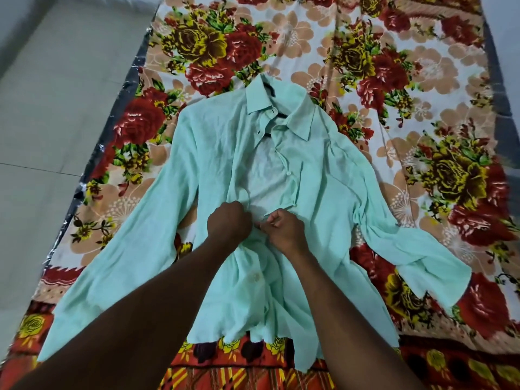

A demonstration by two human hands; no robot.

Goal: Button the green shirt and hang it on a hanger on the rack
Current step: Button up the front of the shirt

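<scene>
The pale green shirt (197,170) lies face up on a flowered bedsheet, collar at the far end, sleeves spread to both sides. Its front is open from the collar down to mid-chest, showing the white inside. A dark hanger (281,115) peeks out under the collar. My left hand (228,220) pinches the left front edge at mid-chest. My right hand (284,228) pinches the right front edge just beside it, fingertips almost touching the left hand. Below my hands the front lies closed, with one pale button (256,278) showing.
The flowered sheet (422,108) covers a mattress with a dark edge (132,77) on the left. Pale floor tiles (56,108) run along the left side. No rack is in view.
</scene>
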